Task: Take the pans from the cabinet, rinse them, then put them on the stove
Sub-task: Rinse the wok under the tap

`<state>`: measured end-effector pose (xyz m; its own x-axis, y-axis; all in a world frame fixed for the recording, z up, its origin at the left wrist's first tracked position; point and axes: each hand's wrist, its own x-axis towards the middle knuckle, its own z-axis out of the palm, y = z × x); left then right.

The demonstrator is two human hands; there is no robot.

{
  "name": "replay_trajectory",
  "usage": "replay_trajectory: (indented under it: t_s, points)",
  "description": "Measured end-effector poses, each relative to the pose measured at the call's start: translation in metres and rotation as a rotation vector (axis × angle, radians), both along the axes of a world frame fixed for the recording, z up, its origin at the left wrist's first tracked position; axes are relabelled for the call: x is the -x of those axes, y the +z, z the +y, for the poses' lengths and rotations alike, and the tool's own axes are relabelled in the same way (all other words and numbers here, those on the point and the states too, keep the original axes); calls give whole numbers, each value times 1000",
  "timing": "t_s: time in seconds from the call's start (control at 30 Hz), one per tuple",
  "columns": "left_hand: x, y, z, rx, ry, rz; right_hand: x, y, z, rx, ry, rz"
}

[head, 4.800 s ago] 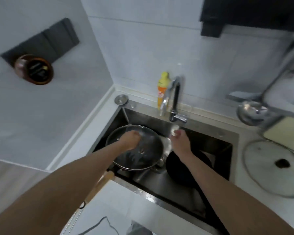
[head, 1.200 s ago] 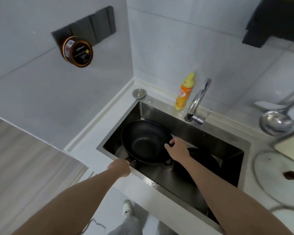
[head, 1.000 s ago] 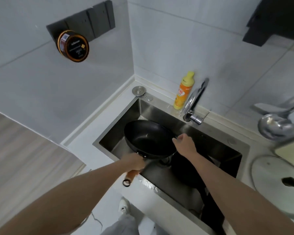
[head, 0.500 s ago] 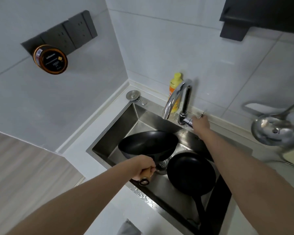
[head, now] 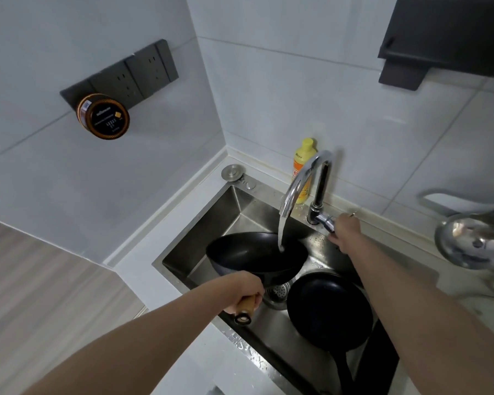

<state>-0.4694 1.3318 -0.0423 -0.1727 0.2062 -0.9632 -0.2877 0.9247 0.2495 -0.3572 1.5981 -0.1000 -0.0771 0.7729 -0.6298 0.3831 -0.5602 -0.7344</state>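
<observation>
Left hand (head: pixel 241 292) clamped on wok (head: pixel 255 256) handle, right hand (head: pixel 344 230) gripping tap lever (head: pixel 324 220) — one-handed, filling, liable to tip or splash.

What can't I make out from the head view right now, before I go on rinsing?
- Faucet lever: covered by the right hand, so its position is unknown.
- Wok handle: mostly wrapped by the left hand; only its end shows.
- Frying pan: right edge behind the right forearm.
- Ladle: blurred, handle cut off by the right edge.
- Stove: out of frame.
- Bottle label: too small, partly behind the faucet.
</observation>
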Motion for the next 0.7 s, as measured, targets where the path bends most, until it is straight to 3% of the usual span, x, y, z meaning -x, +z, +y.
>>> replay_trajectory:
  t_s: [0.2,0.43,0.6,0.7]
  points:
    - [-1,9,-7,7,-34,20,-17,9,-58,41,68,52]
    - [-19,16,-27,-92,68,-33,-36,7,-179,363,253,38]
    - [-25,40,-55,-271,158,-180,-4,22,-242,507,277,177]
    - [-5,35,-83,-272,205,-217,23,38,-269,483,322,164]
